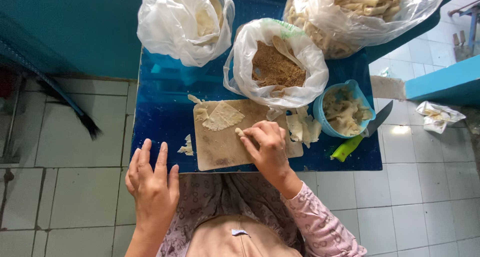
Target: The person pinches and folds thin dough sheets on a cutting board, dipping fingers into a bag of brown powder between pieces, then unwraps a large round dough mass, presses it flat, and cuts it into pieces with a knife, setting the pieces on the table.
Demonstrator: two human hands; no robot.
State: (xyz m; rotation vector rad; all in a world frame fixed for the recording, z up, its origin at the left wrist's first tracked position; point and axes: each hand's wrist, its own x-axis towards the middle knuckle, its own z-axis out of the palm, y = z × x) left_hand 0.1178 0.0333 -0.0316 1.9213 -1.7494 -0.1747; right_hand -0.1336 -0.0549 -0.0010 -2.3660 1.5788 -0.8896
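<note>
My right hand (267, 146) rests on a tan cutting board (220, 149) and presses a small pale roll (240, 132) under its fingertips. A folded thin wrapper sheet (222, 116) lies at the board's far left corner. My left hand (151, 179) hovers flat with fingers apart by the near left corner of the blue table (160, 117), holding nothing. Torn wrapper pieces (304, 127) lie right of the board.
A bag of brown crumbly filling (276, 67) with a spoon stands behind the board. A blue bowl (345, 109) of pale mixture sits at right, beside a green-handled knife (357, 139). Two more bags, a white bag (186, 22) and a clear bag of rolls (360, 12), stand at the back.
</note>
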